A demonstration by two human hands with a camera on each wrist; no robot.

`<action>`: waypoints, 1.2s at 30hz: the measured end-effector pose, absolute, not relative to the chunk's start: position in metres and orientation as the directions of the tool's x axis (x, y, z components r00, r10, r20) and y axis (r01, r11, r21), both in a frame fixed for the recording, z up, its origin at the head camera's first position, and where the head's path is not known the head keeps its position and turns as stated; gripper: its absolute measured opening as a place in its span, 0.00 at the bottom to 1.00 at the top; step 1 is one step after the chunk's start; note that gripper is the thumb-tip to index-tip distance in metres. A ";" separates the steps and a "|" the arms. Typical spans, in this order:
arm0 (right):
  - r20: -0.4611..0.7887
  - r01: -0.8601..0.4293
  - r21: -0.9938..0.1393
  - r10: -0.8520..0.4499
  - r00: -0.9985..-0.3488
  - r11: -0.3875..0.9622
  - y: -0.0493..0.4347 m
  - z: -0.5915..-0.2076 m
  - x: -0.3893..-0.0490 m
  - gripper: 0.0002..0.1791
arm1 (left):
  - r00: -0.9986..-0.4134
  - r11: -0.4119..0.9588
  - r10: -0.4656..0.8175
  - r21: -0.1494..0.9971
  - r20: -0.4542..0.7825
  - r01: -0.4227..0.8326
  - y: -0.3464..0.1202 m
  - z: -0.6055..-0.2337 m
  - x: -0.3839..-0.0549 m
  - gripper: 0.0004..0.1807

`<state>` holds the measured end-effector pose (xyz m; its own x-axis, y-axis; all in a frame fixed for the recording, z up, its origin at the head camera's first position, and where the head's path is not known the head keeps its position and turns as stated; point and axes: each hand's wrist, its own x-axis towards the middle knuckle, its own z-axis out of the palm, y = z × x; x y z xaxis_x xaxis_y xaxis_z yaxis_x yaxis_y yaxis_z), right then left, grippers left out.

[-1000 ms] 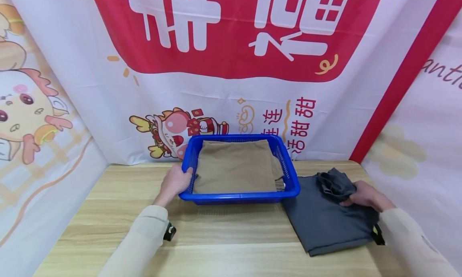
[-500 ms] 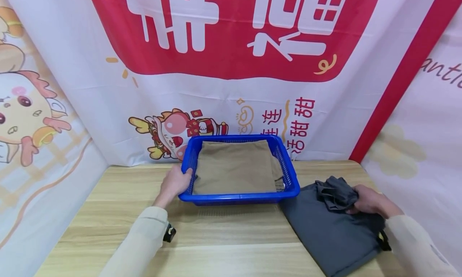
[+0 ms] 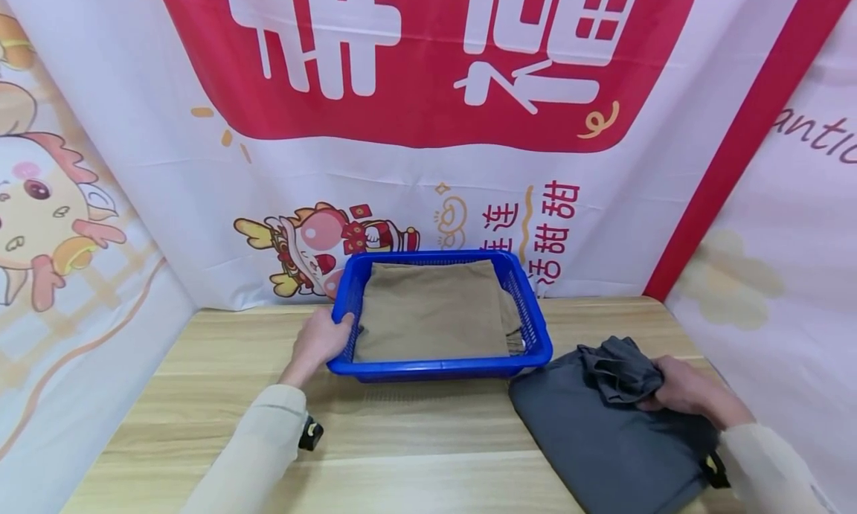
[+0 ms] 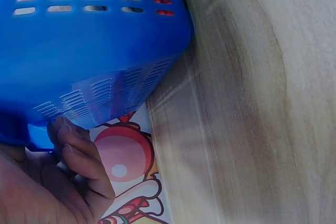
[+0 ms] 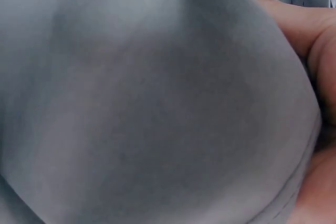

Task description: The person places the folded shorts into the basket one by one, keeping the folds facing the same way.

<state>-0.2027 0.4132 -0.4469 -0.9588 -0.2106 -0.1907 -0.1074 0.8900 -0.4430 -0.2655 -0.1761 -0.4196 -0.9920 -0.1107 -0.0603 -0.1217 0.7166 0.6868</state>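
A blue plastic basket [image 3: 438, 367] with slotted sides stands at the back of the wooden table, and folded khaki cloth [image 3: 435, 313] lies inside it. My left hand [image 3: 321, 341] grips the basket's left rim; the left wrist view shows the curled fingers [image 4: 84, 163] beneath that rim. At the right, my right hand [image 3: 689, 387] holds a bunched part of a dark grey folded garment [image 3: 602, 454]. Its flat part hangs toward the table's front right, its far corner close to the basket. Grey fabric [image 5: 157, 103] fills most of the right wrist view, hiding much of the hand.
The wooden table [image 3: 415, 447] runs up to a white and red printed cloth backdrop [image 3: 415, 164]. Printed cloth walls [image 3: 770, 224] also stand at the left and right sides. A black wrist strap [image 3: 311, 434] shows at the left sleeve.
The grey garment has shifted toward the front, turning so its near edge slants, with my right hand moving along. My left hand keeps its grip on the basket, which stays nearly in place.
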 end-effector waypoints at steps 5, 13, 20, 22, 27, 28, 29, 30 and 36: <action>-0.157 -0.111 -0.453 -0.202 -0.967 0.884 0.408 -0.449 -0.195 0.26 | -0.993 0.707 -0.102 0.697 -0.061 -0.115 -0.180 -0.419 -0.265 0.21; -0.117 -0.093 -0.468 -0.166 -0.979 0.879 0.399 -0.454 -0.188 0.29 | -0.986 0.802 -0.162 0.587 0.043 -0.106 -0.177 -0.409 -0.253 0.31; -0.113 -0.083 -0.469 -0.153 -0.982 0.880 0.393 -0.455 -0.185 0.30 | -0.891 0.871 -0.078 0.466 0.447 0.158 -0.135 -0.382 -0.217 0.22; -0.111 -0.088 -0.465 -0.157 -0.981 0.881 0.390 -0.455 -0.185 0.31 | -0.869 0.839 -0.013 0.479 0.494 0.260 -0.115 -0.374 -0.202 0.16; -0.087 -0.121 -0.472 -0.183 -0.979 0.873 0.385 -0.456 -0.183 0.31 | -0.880 0.706 0.206 0.558 0.427 0.436 -0.068 -0.371 -0.165 0.07; -0.083 -0.125 -0.475 -0.186 -0.979 0.871 0.384 -0.457 -0.183 0.32 | -0.887 0.670 0.252 0.592 0.386 0.448 -0.060 -0.374 -0.160 0.07; -0.082 -0.126 -0.478 -0.187 -0.979 0.869 0.384 -0.456 -0.182 0.32 | -0.894 0.635 0.301 0.629 0.332 0.448 -0.054 -0.377 -0.156 0.07; -0.083 -0.126 -0.483 -0.189 -0.979 0.867 0.383 -0.456 -0.181 0.32 | -0.897 0.595 0.343 0.674 0.280 0.438 -0.048 -0.380 -0.152 0.08; -0.098 -0.114 -0.490 -0.185 -0.978 0.864 0.380 -0.454 -0.178 0.33 | -0.881 0.397 0.472 0.899 -0.027 0.185 -0.018 -0.409 -0.138 0.14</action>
